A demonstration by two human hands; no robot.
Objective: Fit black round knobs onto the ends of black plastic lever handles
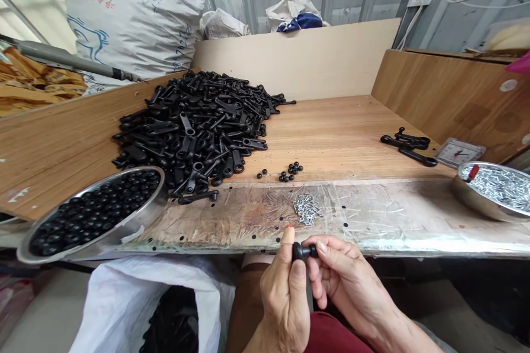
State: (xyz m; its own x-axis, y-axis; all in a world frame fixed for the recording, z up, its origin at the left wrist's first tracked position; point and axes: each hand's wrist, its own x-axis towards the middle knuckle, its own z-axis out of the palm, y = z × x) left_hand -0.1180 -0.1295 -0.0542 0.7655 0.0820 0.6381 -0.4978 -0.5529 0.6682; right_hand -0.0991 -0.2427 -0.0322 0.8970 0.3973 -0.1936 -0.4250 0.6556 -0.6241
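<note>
My left hand is wrapped round a black plastic handle, held upright just in front of the bench edge. The thumb and fingers of my right hand pinch the black knob that sticks out to the right of the handle's top. Beyond my hands, a small heap of silver pins lies on the taped bench edge. Several black balls sit a little farther back. At the left, a metal bowl holds many black balls, beside a large pile of black handles.
A metal bowl of silver pins stands at the right, near a small clock and a few loose black handles. An open white sack with black parts inside is below the bench at the left. Wooden boards border the bench.
</note>
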